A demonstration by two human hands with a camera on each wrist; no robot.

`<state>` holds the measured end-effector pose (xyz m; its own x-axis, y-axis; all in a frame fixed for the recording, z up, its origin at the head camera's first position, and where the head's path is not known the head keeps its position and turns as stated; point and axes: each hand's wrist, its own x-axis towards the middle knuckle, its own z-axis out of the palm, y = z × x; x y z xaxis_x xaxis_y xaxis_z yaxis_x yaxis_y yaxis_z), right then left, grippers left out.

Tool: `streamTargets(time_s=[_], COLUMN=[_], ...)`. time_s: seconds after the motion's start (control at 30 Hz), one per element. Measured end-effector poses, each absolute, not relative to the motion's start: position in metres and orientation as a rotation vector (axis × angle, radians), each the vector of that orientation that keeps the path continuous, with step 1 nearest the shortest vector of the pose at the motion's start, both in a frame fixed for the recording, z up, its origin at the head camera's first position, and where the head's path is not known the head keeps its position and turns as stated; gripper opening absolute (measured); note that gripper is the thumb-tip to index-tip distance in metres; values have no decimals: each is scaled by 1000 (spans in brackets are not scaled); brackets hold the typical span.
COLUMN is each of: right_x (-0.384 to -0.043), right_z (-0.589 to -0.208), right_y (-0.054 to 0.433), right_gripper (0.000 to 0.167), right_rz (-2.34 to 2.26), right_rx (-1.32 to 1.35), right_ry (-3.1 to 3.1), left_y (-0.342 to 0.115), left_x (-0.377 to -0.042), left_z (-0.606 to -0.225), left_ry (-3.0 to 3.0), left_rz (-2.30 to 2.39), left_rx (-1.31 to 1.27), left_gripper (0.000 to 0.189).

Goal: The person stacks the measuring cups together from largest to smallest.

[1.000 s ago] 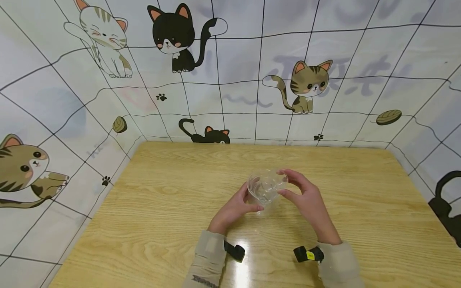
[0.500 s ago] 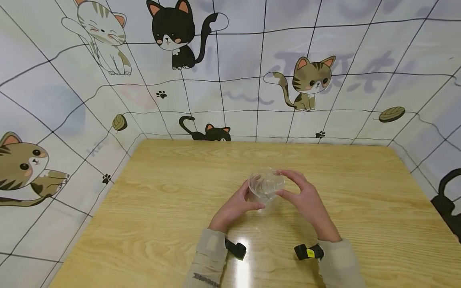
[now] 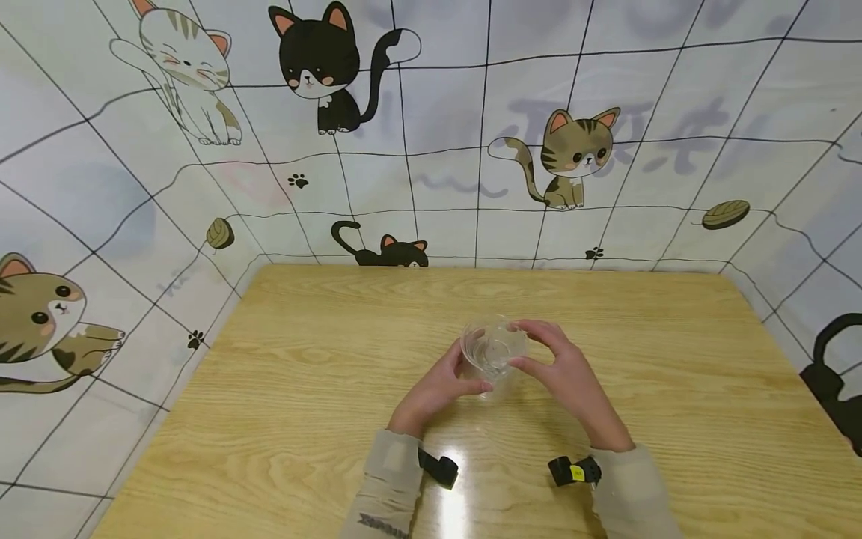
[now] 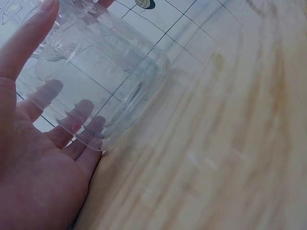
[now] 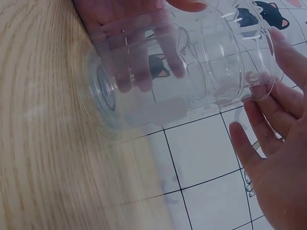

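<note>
In the middle of the table, my left hand [image 3: 436,389] holds a clear cup [image 4: 120,91] with faint markings on its wall. Its thumb is on the near side and its fingers curve round the far side, showing through the wall in the left wrist view. The cup's base is right at the table top. My right hand [image 3: 569,382] pinches a second, smaller clear cup [image 5: 235,52] between thumb and fingers. This smaller cup sits at the mouth of the larger one, and their outlines overlap in the head view.
The light wood table [image 3: 303,419] ends at a white cloth backdrop [image 3: 444,187] with cat drawings and grid lines. Black straps [image 3: 441,470] circle both wrists below beige sleeves [image 3: 633,490].
My right hand has shifted slightly left with the smaller cup, bringing it further over the larger one. The left hand and the larger cup stay in place.
</note>
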<state>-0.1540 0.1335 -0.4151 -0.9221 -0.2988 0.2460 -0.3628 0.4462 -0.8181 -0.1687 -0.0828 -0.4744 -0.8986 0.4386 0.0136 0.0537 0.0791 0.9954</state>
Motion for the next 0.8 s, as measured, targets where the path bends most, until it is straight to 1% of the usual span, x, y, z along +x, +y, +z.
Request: streamTargets(time_s=[0.07, 0.23, 0.47, 0.57, 0.63, 0.8], right_x=[-160, -164, -159, -161, -167, -184], right_z=[-423, -418, -387, -380, -382, -394], right_y=[137, 138, 133, 132, 133, 139], right_gripper=[49, 51, 50, 50, 51, 62], right_rz=[1457, 1408, 1445, 1438, 1395, 1361], right_rx=[612, 718, 874, 929, 927, 924], right_ry=[-2628, -2609, -2611, -2633, -2679, -2764], left_y=[-83, -82, -83, -84, -84, -84], left_x=[-168, -171, -170, -171, -171, -170], left_z=[-474, -484, -485, -485, -485, -481], left_ry=[2066, 2107, 2121, 2112, 2114, 2115], left_rz=[1886, 1864, 1856, 1864, 1865, 1845], left_rx=[488, 477, 464, 467, 463, 437], left_gripper=[81, 80, 81, 82, 82, 82])
